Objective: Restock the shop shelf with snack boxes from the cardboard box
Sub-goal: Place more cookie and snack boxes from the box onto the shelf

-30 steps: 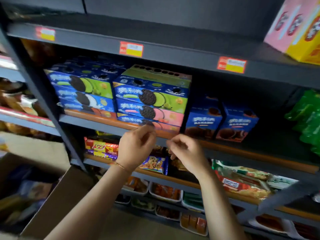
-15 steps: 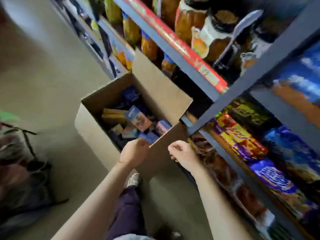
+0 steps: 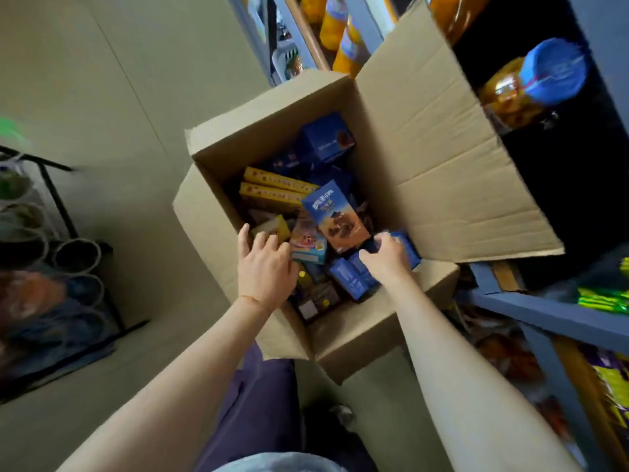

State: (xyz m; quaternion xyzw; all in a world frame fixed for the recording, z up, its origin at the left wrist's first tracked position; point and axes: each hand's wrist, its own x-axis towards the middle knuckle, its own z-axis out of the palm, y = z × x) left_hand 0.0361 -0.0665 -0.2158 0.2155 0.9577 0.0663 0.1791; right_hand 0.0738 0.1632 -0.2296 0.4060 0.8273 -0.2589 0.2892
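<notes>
An open cardboard box stands on the floor beside the shop shelf. It holds several snack boxes: blue ones, yellow ones and a pastel one. My left hand reaches into the box with fingers spread, touching the yellow and pastel boxes. My right hand is inside the box at its right side, fingers curled round a small blue snack box.
The box's big flap leans against the shelf. Jars with blue lids and orange bottles fill the shelves above. A black wire rack with round goods stands at the left. My leg is just below the box.
My view swung from the biscuit shelf down to the cardboard box. Both hands moved from the shelf edge into the box, and the right hand has closed on a blue box.
</notes>
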